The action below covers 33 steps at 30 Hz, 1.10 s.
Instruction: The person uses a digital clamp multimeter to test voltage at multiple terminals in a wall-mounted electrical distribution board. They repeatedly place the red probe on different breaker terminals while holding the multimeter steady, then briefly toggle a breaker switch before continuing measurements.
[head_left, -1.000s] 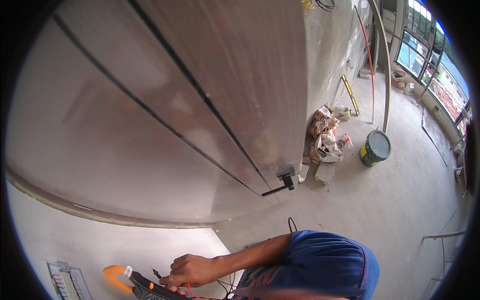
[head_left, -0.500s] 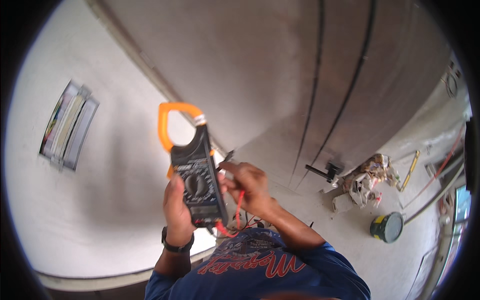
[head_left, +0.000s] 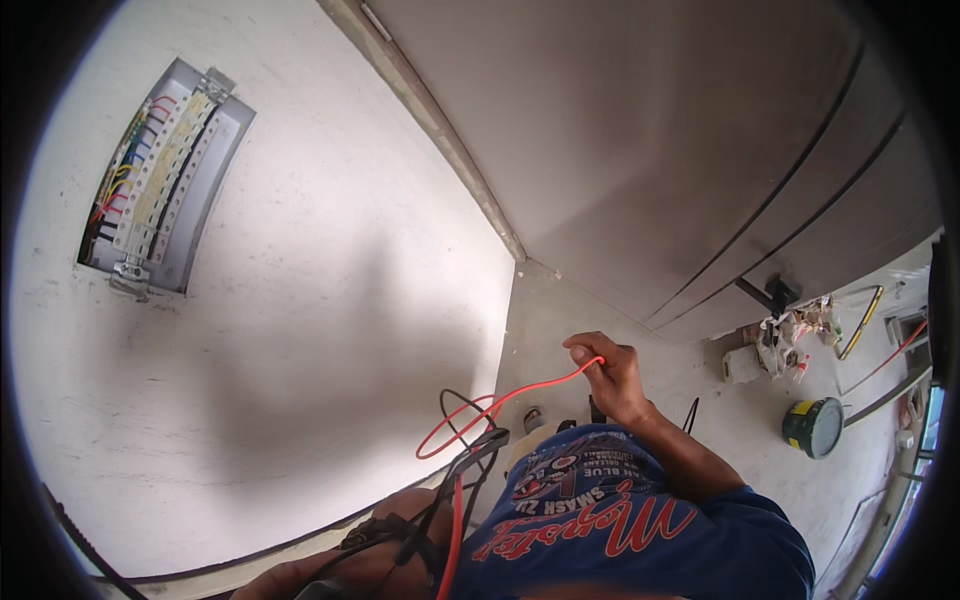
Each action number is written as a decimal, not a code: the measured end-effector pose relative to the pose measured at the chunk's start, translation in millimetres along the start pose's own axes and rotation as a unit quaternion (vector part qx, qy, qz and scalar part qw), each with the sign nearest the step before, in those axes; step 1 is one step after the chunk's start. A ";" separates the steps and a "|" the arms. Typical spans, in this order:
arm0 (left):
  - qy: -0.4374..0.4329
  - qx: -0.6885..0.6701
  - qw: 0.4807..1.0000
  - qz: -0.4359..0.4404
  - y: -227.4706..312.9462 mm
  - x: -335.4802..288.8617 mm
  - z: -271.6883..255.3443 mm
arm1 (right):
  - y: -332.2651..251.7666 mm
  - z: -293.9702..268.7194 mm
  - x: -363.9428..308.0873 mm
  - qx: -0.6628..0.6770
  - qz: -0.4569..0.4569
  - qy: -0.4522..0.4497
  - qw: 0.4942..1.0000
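My right hand (head_left: 612, 378) is raised in front of my blue shirt, fingers closed round a red test lead (head_left: 545, 383). That lead loops down and left to a bunch of black and red leads (head_left: 478, 445) near the shirt's left side. Low in the picture is my left hand (head_left: 400, 508), partly covered by the dark cables; its fingers do not show clearly. The clamp meter is out of sight now.
On the left, an open distribution box (head_left: 165, 185) with coloured wires is set into the white wall (head_left: 330, 330). A grey door (head_left: 640, 130) with a black handle (head_left: 770, 293) stands right. Beyond it lie crumpled rubbish (head_left: 785, 340), a yellow level (head_left: 862, 322) and a dark green bucket (head_left: 813, 427).
The orange and black clamp meter has left the view, and my left hand has dropped low. My right hand has moved right, drawing out the red lead. The view has shifted, showing more of the distribution box.
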State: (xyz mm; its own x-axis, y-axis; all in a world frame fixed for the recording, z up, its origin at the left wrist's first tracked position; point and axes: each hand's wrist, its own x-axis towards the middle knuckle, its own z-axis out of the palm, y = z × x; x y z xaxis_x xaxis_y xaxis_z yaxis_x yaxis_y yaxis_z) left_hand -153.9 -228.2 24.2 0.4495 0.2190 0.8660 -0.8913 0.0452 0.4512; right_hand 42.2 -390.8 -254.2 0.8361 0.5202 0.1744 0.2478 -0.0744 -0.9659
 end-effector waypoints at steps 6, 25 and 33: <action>-0.002 0.076 0.996 0.043 32.8 -13.6 -42.6 | 4.4 60.7 -10.7 0.010 0.014 -0.067 0.998; 0.213 0.064 0.929 -0.297 -92.1 -57.5 -102.3 | -33.7 0.1 -13.7 -0.088 -0.308 0.227 0.920; 0.255 -0.115 0.891 -0.358 -122.1 -75.9 -79.4 | -73.1 -37.6 -38.6 -0.052 -0.351 0.238 0.904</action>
State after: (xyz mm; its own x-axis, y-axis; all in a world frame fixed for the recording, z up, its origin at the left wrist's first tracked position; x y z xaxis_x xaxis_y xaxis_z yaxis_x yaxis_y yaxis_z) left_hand -83.8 -172.9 -113.7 0.8744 0.4659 0.1357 -0.4014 0.5372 0.7418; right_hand 10.2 -437.4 -183.2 0.5644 0.0471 0.8242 0.8234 0.0387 -0.5661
